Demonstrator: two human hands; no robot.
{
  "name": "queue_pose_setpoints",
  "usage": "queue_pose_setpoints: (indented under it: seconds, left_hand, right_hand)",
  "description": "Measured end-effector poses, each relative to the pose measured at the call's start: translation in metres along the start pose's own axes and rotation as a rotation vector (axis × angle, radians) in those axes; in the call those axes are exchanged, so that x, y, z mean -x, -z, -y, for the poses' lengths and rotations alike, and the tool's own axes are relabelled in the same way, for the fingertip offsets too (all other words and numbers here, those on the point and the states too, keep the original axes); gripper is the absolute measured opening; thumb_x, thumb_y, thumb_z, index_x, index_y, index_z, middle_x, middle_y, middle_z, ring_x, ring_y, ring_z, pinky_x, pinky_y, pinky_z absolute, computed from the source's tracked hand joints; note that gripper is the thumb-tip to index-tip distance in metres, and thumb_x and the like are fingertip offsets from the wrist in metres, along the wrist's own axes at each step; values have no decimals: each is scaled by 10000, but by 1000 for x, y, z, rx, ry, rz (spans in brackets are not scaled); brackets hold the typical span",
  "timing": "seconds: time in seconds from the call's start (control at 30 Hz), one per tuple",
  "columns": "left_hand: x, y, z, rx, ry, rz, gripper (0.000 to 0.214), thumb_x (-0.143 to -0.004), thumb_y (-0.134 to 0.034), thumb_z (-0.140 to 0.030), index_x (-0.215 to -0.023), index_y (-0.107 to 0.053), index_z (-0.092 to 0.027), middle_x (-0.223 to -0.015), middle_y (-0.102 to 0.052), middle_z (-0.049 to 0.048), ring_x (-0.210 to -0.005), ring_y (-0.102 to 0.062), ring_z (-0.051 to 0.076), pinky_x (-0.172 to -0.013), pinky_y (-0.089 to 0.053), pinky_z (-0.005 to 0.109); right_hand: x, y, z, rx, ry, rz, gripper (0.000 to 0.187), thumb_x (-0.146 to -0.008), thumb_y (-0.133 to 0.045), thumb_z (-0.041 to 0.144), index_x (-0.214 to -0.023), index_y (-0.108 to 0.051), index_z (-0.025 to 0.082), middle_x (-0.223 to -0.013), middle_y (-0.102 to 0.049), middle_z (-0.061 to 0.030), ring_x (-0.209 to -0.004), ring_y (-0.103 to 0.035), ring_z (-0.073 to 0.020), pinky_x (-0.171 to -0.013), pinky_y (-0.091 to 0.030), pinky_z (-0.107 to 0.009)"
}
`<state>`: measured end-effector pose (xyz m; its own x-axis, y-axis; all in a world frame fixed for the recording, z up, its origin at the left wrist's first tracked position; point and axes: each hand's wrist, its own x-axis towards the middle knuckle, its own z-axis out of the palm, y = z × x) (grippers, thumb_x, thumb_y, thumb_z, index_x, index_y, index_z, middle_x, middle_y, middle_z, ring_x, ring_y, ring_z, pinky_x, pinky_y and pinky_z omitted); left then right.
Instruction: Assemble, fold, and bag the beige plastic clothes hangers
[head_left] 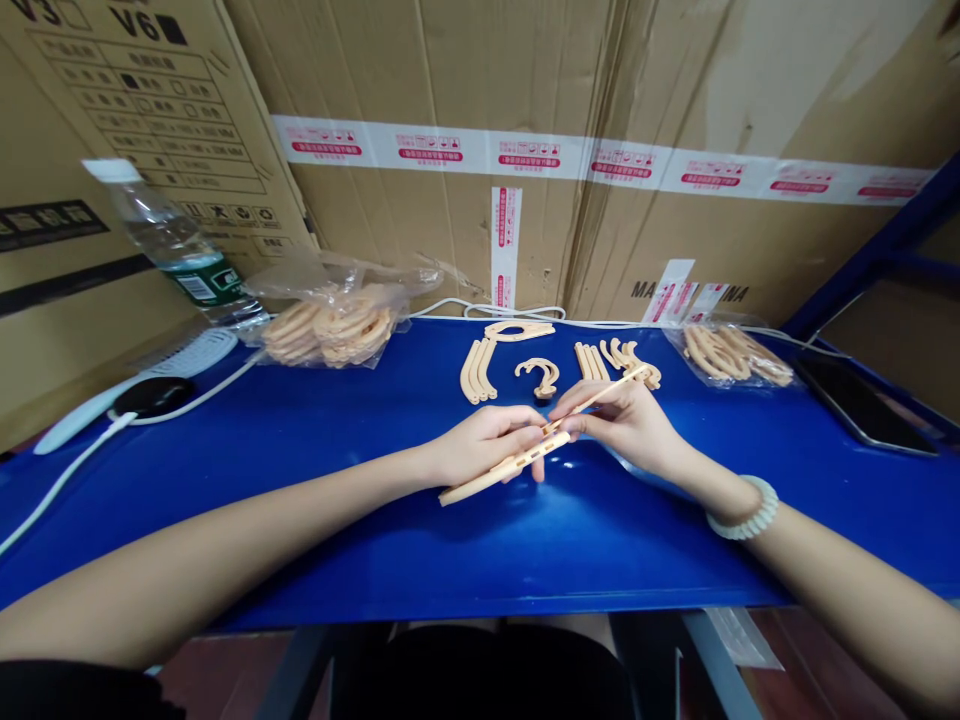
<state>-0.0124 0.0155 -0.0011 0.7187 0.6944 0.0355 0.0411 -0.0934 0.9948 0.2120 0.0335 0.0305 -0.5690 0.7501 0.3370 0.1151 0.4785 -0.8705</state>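
My left hand [491, 445] is closed round a long beige hanger piece [480, 483] with slots along its edge, its rounded end pointing toward me at the left. My right hand [622, 425] pinches a thinner beige hanger arm [609, 387], tilted up to the right. The two pieces come together between my fingertips above the blue table; whether they are joined is hidden by the fingers. Beyond my hands lie curved hooks [551, 372], several curved arms [474, 370], short straight strips [587, 362], small curved pieces [626, 355] and a looped beige piece [519, 330].
Plastic bags of beige parts lie at the back left [337, 325] and back right [735, 355]. A water bottle [180, 250], white brush [187, 352] and black charger-like object [154, 397] are left. A dark phone [862, 400] lies right. Cardboard [420, 240] walls the blue table's [360, 560] back.
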Motion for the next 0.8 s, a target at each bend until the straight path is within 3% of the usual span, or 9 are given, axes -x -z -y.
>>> queue_pose_setpoints:
  seconds: [0.27, 0.4, 0.5, 0.6, 0.7, 0.8]
  left_hand:
    - [2, -3, -11, -470, -92, -49, 365, -1032, -350, -358, -789, -553, -177, -622, -649, 6, -550, -598, 132, -594, -447, 235]
    - [2, -3, -12, -528, -118, -59, 368, -1032, -341, -338, -778, -555, -180, -621, -650, 10, -582, -612, 140, -635, -462, 248]
    - [1, -3, -9, -412, -80, -9, 380, -1041, -339, -394, -803, -543, -179, -615, -642, 9, -525, -586, 123, -579, -458, 233]
    - [-2, -1, -4, -136, -7, 32, 412, -1022, -380, -521, -875, -540, -171, -621, -635, 12, -442, -535, 103, -455, -407, 206]
    - [-7, 3, 2, 150, 45, 58, 445, -933, -542, -603, -918, -551, -158, -691, -682, 61, -466, -576, 126, -424, -420, 212]
    - [-13, 7, 6, 386, 58, 60, 413, -885, -648, -543, -940, -574, -140, -828, -741, 142, -591, -668, 178, -550, -524, 271]
  right_hand:
    - [3, 0, 2, 299, 294, 64, 173, -951, -646, 293, -861, -753, 191, -842, -750, -65, -796, -683, -182, -746, -548, -329]
    - [5, 0, 2, 404, 402, 88, 273, -1016, -517, 300, -861, -720, 203, -845, -738, -77, -798, -672, -191, -741, -541, -353]
    - [6, 0, 8, 437, 459, 115, 271, -1024, -479, 257, -902, -717, 214, -872, -724, -80, -818, -666, -194, -740, -537, -356]
    - [6, 3, 19, 425, 450, 79, 220, -1004, -509, 225, -935, -718, 227, -895, -723, -71, -850, -667, -204, -780, -539, -370]
    - [2, 19, 27, 417, 325, -140, 151, -962, -595, 306, -904, -708, 225, -890, -720, -76, -830, -666, -222, -779, -547, -386]
    - [-3, 52, 26, 413, 119, -330, 232, -948, -582, 407, -915, -672, 195, -984, -691, -103, -753, -655, -203, -692, -545, -352]
